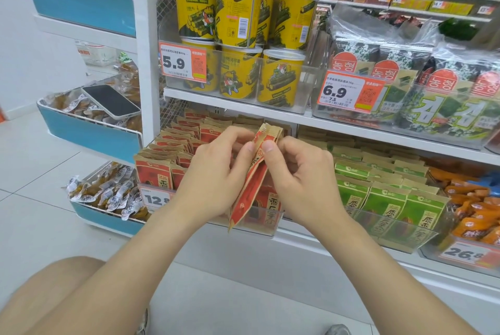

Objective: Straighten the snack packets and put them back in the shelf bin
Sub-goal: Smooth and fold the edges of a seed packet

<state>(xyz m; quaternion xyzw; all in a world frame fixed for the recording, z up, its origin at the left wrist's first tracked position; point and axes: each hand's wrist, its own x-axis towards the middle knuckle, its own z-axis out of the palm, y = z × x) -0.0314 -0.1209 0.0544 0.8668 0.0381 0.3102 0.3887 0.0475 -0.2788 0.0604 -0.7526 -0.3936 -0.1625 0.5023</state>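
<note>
Both my hands hold a red and tan snack packet (254, 172) edge-on in front of the low shelf. My left hand (216, 172) pinches its left side with thumb and curled fingers. My right hand (300, 172) pinches the right side, thumb near the packet's upper part. The packet tilts, its top toward the upper right and its bottom hanging over the front wall of the clear shelf bin (267, 229). Rows of the same red packets (159, 169) stand upright in that bin, behind and left of my hands.
Green packets (384, 199) fill the neighbouring clear bin to the right, orange packs (470, 204) beyond. Yellow tubs (238, 23) and seaweed packs (433, 85) sit on the shelf above. A phone (111, 100) lies on a blue side rack at left. My knee (67, 299) is below.
</note>
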